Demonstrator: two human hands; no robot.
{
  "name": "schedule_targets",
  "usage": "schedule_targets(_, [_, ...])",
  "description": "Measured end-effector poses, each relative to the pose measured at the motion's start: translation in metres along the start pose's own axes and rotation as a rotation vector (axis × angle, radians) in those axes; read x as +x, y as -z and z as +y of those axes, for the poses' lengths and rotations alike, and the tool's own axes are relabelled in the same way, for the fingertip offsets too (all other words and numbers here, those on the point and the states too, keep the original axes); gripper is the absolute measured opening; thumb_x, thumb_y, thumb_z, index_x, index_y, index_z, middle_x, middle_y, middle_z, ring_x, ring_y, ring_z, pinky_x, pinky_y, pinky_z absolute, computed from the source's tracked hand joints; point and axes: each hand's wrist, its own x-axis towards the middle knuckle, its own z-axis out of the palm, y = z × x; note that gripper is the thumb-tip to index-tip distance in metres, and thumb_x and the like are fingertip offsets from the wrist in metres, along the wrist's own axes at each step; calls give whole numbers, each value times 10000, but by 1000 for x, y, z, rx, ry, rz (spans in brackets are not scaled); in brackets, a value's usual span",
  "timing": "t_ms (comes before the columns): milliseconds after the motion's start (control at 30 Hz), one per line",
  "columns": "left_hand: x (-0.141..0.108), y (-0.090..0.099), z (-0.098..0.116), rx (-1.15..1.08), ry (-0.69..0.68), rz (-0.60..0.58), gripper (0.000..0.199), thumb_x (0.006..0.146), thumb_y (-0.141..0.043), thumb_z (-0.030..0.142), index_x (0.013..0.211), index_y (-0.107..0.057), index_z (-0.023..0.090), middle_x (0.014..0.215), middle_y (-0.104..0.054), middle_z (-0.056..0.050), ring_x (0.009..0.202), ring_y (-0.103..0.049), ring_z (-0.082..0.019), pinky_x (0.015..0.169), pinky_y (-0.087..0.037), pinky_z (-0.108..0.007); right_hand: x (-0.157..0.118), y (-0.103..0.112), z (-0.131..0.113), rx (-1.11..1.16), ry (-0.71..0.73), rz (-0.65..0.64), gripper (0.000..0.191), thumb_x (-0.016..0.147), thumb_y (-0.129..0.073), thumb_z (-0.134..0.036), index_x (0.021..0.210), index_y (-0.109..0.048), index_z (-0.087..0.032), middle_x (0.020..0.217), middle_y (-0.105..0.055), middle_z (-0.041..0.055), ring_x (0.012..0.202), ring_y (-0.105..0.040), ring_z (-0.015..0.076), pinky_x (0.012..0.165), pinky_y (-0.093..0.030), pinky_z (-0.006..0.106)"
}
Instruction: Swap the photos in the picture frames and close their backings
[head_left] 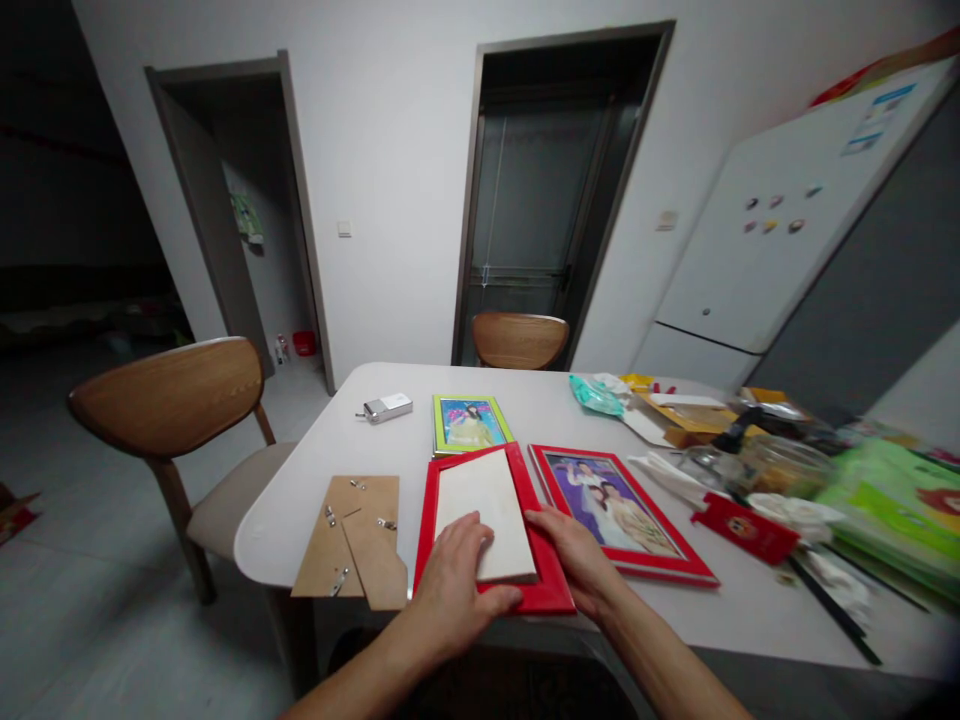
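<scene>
Red frame in hand: the near red frame (553, 590) is at the table's near edge, between the brown backing boards and the far red frame (701, 573); it is slightly turned.
White panel: the white panel (484, 510) lies within the near red frame, tilted relative to its sides; red border shows around it.
Left hand: the left hand (459, 585) is open, fingers together and laid on the white panel, thumb apart near its lower edge; it is not closed around anything.
Right hand: the right hand (576, 560) is closed on the right side of the near red frame; its underside fingers are hidden.
Backing boards: the brown backing boards (319, 555), with metal clips, lie left of the near red frame, one overlapping the other.
Other frames: the far red frame holds a picture of people; the lime-green frame (503, 422) is beyond the near red frame.
Table: the pale table (277, 500) also bears a small grey case (388, 407) at far left and, at right, a teal packet (596, 395), a clear jar (787, 465), a red packet (750, 528) and a green package (900, 490).
</scene>
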Motion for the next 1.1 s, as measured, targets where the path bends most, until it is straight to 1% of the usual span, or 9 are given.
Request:
schedule_targets(167, [15,-3,12,38,-190,-1,455,700,-569,245,1126,-429,166,1252,-403,-120,1148,-355,-220,961,-310,-392,0,-2,-5,16,-4,-71,238,601,-555,-226,827,-564,-153,647,-655,23,571,-597,159,521,-463,252])
schedule_targets(400, [12,9,16,181,-262,50,443,746,-435,156,1184,-367,165,1149,-477,-111,1058,-428,-222,874,-391,-374,-4,0,-2,-181,45,-72,366,626,-525,-248,975,-505,-140,606,-617,1,468,-553,123,428,-405,209])
schedule_targets(500, [5,32,10,175,-156,230,456,752,-365,112,1205,-337,142,1013,-528,-103,908,-511,-192,810,-420,-336,1,10,2,-428,66,5,400,641,-492,-260,1012,-492,-112,562,-588,-10,466,-542,126,432,-397,210])
schedule_targets(567, [-3,49,-1,123,-1,359,457,753,-372,134,1207,-326,151,958,-542,-83,811,-543,-176,757,-435,-320,5,20,6,-693,123,102,429,654,-461,-262,1046,-493,-89,581,-594,6,516,-558,142,479,-409,223])
schedule_targets(633, [-14,62,-17,37,162,413,431,756,-398,191,1184,-345,165,905,-557,-59,743,-560,-172,699,-445,-310,9,29,12,-995,208,215,462,654,-454,-251,1077,-493,-70,625,-613,34,591,-577,166,542,-415,237])
schedule_targets(733, [-30,68,-40,-95,314,384,404,748,-426,264,1131,-382,145,840,-576,-44,719,-569,-181,651,-441,-298,14,39,21,-1315,307,293,436,666,-455,-234,1066,-516,-74,716,-637,82,685,-590,191,620,-410,250])
schedule_targets(833, [-41,63,-54,-135,361,294,419,739,-423,267,1132,-377,127,789,-583,-30,705,-569,-179,638,-427,-282,16,41,27,-1483,356,262,340,700,-443,-239,989,-554,-97,811,-635,115,758,-586,204,667,-404,264])
schedule_targets(967, [-45,56,-55,-8,388,173,440,729,-412,233,1157,-379,138,718,-572,-6,628,-554,-159,601,-397,-251,15,38,27,-1633,362,208,257,740,-423,-260,893,-565,-109,845,-616,133,794,-572,216,683,-398,284])
schedule_targets(1100, [-43,55,-51,154,378,108,450,737,-402,250,1173,-387,142,800,-599,-48,716,-566,-188,638,-385,-262,10,32,24,-1691,306,245,277,746,-427,-297,911,-559,-117,907,-577,152,796,-559,235,652,-404,312])
